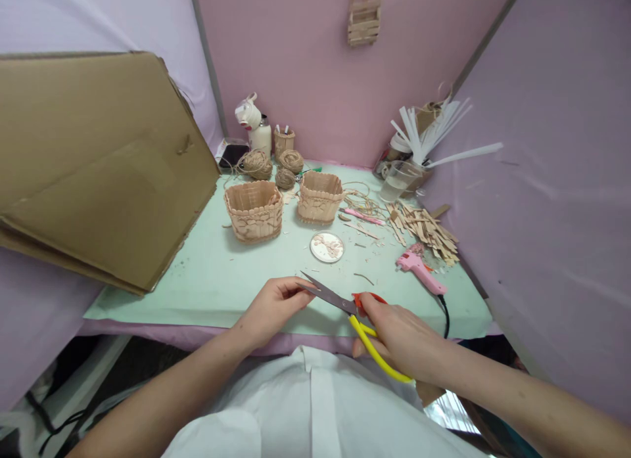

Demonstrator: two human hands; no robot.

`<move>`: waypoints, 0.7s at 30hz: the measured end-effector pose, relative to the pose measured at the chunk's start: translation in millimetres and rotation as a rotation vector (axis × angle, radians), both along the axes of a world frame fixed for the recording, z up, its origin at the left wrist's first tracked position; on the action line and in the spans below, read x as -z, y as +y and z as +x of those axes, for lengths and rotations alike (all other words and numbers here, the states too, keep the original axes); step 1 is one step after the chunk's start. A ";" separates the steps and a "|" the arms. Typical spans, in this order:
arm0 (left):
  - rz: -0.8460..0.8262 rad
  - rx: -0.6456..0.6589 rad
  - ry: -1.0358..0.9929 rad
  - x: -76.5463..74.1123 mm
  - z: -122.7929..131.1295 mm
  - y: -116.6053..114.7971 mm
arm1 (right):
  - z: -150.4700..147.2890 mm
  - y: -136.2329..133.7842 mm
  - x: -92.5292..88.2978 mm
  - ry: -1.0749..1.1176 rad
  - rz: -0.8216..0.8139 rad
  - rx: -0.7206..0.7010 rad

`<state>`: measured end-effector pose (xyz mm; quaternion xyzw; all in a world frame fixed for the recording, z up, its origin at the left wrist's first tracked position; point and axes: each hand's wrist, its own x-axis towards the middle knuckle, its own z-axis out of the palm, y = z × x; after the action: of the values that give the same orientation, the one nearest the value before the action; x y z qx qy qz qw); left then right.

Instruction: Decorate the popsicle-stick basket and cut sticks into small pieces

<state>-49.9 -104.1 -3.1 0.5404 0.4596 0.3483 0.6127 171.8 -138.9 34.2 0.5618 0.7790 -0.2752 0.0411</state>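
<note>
My right hand [394, 333] grips a pair of scissors [340, 301] by red and yellow handles, its dark blades parted and pointing left. At the blade tips, my left hand [276, 307] has thumb and fingers pinched together; whatever lies between them is too small to make out. Beyond the hands sits a round white dish [327, 247] holding small pale scraps. Two woven-looking wooden baskets stand behind it, a left basket [254, 211] and a right basket [319, 198].
A large cardboard sheet [98, 162] leans at left. On the right lie a pink glue gun [419, 267], wooden sticks [426, 231] and a plastic cup [397, 181] near white glue sticks [419, 142]. Twine balls [256, 163] and a bottle [260, 137] stand at the back.
</note>
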 end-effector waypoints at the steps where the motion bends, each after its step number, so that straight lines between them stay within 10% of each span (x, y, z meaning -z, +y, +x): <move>1: 0.001 0.002 -0.006 0.0 0.1 0.1 | 0.2 -0.1 0.5 0.007 -0.006 0.003; 21: -0.008 0.032 -0.001 -3.5 0.8 -0.7 | 1.8 -1.0 -8.0 -0.037 -0.037 -0.058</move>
<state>-49.1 -104.8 0.4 0.5448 0.4521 0.3370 0.6207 173.7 -139.8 42.2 0.5432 0.7889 -0.2778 0.0739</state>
